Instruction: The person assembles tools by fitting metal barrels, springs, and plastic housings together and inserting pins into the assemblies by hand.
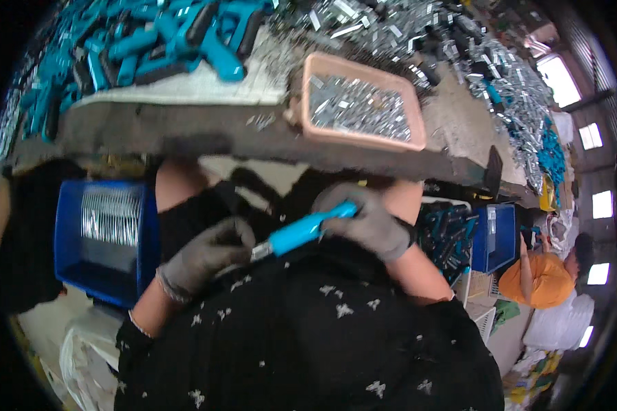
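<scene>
Across my lap lies a bright blue plastic handle (pixel 296 235), slanting up to the right. My right hand (pixel 371 222), in a grey glove, is closed around its upper right end. At the lower left end a small silver metal piece (pixel 261 251) shows. My left hand (pixel 212 257), also gloved in grey, has its fingers closed at that metal piece, pinching it. The exact kind of tool is not plain from here.
On the workbench edge (pixel 247 137) ahead stands a pink tray (pixel 418 133) of small metal parts. Blue-and-black handles (pixel 185 41) are heaped at far left, loose metal parts (pixel 397 27) at far right. A blue bin (pixel 103 264) with metal strips stands left; another blue bin (pixel 497 236) stands right, near a person in orange (pixel 538 281).
</scene>
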A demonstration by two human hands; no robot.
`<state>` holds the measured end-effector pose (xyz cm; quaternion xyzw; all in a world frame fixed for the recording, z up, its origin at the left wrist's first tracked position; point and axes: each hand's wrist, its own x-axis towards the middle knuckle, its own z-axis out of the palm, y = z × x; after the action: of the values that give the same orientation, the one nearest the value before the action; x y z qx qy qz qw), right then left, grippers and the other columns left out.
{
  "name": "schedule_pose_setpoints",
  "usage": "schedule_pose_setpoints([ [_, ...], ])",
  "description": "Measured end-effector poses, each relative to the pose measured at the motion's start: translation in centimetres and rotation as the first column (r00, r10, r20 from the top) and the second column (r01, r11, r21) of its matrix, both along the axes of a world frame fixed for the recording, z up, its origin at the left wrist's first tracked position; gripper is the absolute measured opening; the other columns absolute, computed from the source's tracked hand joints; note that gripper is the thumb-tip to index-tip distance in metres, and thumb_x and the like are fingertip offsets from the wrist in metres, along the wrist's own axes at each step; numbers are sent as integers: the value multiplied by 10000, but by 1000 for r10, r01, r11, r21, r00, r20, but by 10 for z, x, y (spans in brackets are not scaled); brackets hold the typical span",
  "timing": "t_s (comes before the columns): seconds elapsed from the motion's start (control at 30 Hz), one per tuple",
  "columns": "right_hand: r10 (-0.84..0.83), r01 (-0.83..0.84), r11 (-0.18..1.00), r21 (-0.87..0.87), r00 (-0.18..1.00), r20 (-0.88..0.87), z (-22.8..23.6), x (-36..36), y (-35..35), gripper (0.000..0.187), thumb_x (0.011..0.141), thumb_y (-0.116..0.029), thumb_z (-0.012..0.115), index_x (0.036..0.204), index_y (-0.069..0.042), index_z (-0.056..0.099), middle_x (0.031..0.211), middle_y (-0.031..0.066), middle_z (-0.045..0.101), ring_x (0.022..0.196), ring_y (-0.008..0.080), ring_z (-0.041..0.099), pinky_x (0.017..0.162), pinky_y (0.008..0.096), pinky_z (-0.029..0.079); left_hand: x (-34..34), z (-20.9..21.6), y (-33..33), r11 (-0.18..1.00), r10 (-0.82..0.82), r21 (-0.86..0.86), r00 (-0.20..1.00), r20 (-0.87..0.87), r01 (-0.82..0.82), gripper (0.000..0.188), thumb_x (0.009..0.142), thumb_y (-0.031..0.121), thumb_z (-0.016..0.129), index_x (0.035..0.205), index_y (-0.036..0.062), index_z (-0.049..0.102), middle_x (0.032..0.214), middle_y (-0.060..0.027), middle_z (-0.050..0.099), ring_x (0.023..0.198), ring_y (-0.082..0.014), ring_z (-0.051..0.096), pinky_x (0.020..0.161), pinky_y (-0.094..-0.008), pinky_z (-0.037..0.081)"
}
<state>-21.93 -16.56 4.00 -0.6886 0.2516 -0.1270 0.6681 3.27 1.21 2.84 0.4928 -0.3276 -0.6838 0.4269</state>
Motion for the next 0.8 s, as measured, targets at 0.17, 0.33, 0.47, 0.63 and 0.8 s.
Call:
schedule_pose_setpoints([
  [0.17,150,-97,894,-436,985,88,-10,14,18,227,827,-128,749,1014,-42,654,975,97,657,936,232,641,813,377,512,-13,-3,-6,998,41,37,990,136,-46,261,979,257,593,1142,53,586,981,-3,560,922,-90,516,820,-265,448],
  [0.33,29,-8,960,279,997,-74,-9,14,26,188,863,-120,715,1012,-34,638,941,102,644,859,212,647,756,356,519,-21,-3,-12,995,94,-70,904,418,-71,304,972,147,569,1246,14,575,1041,-68,624,961,-119,559,897,-288,463],
  [0.47,62,-33,980,-194,988,145,-26,11,21,148,903,-94,677,1022,-26,619,935,92,607,782,162,646,686,308,523,-17,-6,-18,998,60,-53,918,391,-43,279,971,102,559,1231,2,586,1049,-60,629,957,-104,560,887,-282,464],
  [0.63,1,-10,997,76,994,109,-27,9,25,147,874,-98,705,988,-49,626,948,126,625,849,233,636,752,364,510,-16,4,-25,1000,-1,-4,937,349,3,264,975,74,534,1218,-7,596,1043,-51,640,943,-87,555,857,-256,462],
  [0.8,47,146,841,-522,939,340,-40,13,29,137,891,-86,675,991,-21,607,890,99,609,760,162,632,682,307,511,-15,2,-26,1000,0,-14,965,262,4,259,979,71,526,1220,-1,589,989,-32,621,899,-79,548,822,-246,464],
])
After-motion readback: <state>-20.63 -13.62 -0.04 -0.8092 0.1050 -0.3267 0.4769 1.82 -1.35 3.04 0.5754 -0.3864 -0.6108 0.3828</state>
